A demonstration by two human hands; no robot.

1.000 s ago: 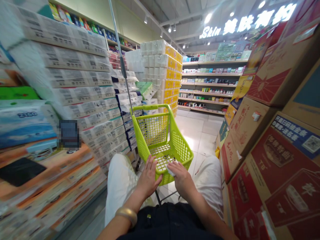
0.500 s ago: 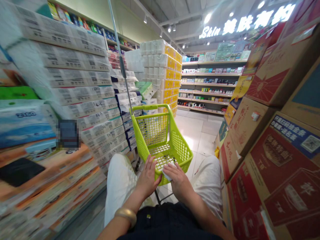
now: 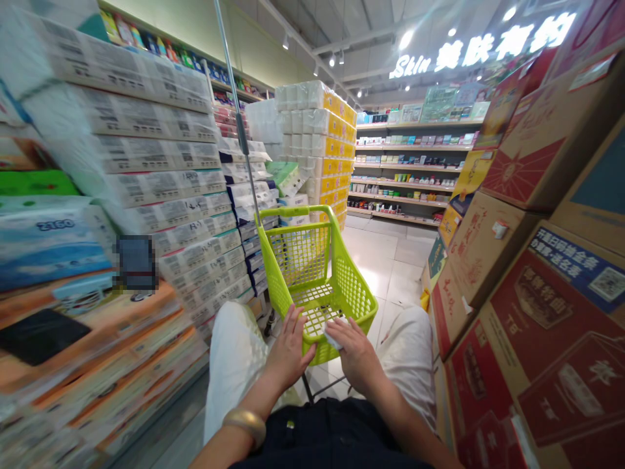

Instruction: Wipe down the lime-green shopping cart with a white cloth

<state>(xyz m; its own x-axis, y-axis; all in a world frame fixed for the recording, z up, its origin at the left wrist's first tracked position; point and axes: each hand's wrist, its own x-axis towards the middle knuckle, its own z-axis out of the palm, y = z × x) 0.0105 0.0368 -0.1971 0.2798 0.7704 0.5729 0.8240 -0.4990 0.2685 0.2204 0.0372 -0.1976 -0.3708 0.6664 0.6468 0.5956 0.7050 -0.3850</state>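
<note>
Right hand is holding white wipe on near rim of green basket, fingers curving over it; left hand is resting there, fingers close together; portions wiped or remaining indistinguishable.

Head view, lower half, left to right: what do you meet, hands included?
Flat black rectangular object, gold-coloured bangle, bare left hand, bare right hand with white cloth or tissue under its fingers, white-trousered right knee, stacked brown-and-red cardboard boxes. Lime-green plastic cart omitted: it overlaps both hands.
</note>
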